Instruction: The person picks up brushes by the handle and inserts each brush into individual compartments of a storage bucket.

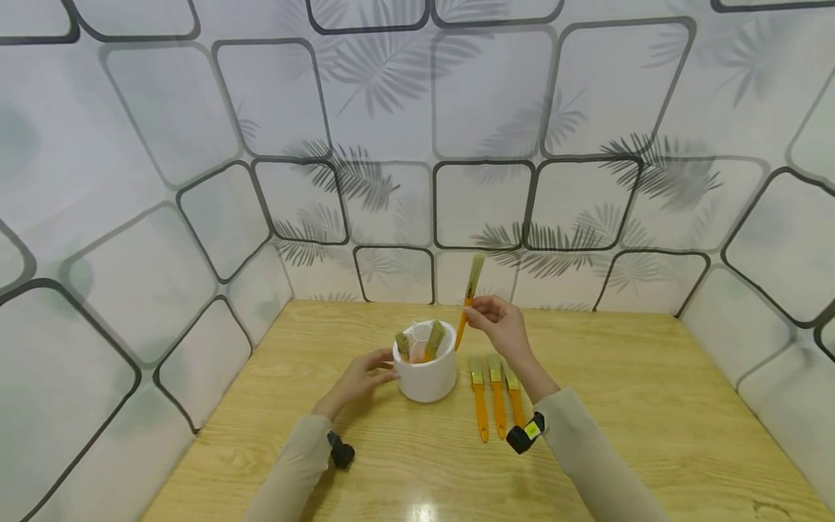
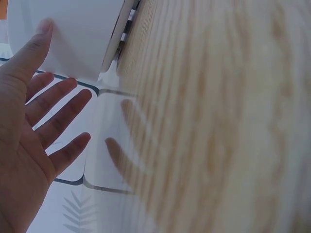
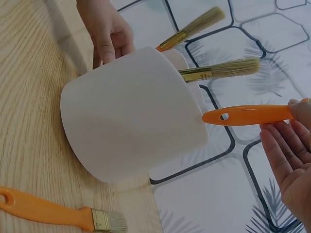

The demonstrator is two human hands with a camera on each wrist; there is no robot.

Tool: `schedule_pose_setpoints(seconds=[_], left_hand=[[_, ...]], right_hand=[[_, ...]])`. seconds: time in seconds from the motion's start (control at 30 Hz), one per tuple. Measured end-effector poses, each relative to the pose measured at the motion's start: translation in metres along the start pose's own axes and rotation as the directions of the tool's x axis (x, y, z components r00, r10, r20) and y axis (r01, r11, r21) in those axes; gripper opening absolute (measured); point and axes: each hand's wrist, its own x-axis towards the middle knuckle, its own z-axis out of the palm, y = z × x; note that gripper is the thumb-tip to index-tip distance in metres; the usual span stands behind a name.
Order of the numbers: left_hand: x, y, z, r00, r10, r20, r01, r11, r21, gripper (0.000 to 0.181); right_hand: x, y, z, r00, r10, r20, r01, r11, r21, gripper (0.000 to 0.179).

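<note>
A white round holder (image 1: 427, 380) stands on the wooden table, with two paintbrushes (image 1: 435, 339) bristle-up inside it. Beside its left wall is my left hand (image 1: 362, 378), fingers spread; in the left wrist view the thumb (image 2: 36, 48) lies against the white wall. My right hand (image 1: 502, 326) pinches a paintbrush (image 1: 462, 326) by its orange handle, bristles up. In the right wrist view that orange handle (image 3: 248, 115) has its end at the holder's rim. Three more paintbrushes (image 1: 497, 402) lie side by side on the table below my right hand.
The light wooden table (image 1: 652, 406) runs back to a patterned cloth wall (image 1: 483, 203), which also encloses both sides. Small black devices are strapped to the left wrist (image 1: 341, 451) and the right wrist (image 1: 524, 435).
</note>
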Motion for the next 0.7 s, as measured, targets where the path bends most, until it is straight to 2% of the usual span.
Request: schedule_pose_setpoints(seconds=[0.2, 0.4, 0.53, 0.7], left_hand=[[0.000, 0.001, -0.001, 1.000, -0.028, 0.002, 0.028, 1.000, 0.007, 0.051], [0.000, -0.002, 0.000, 1.000, -0.021, 0.007, 0.021, 1.000, -0.020, 0.051], [-0.001, -0.001, 0.000, 1.000, -0.012, 0.008, 0.013, 1.000, -0.026, 0.051], [-0.001, 0.002, 0.000, 1.000, -0.020, 0.002, 0.020, 1.000, 0.012, 0.051]], right_hand=[[-0.002, -0.005, 0.003, 1.000, -0.003, -0.008, 0.003, 1.000, -0.010, 0.024], [-0.003, -0.005, 0.005, 1.000, -0.016, 0.000, 0.016, 1.000, 0.002, 0.024], [0.002, 0.006, 0.004, 1.000, -0.029, 0.007, 0.029, 0.999, 0.032, 0.025], [0.007, 0.017, 0.004, 0.999, -0.050, -0.009, 0.050, 0.998, 0.034, 0.029]])
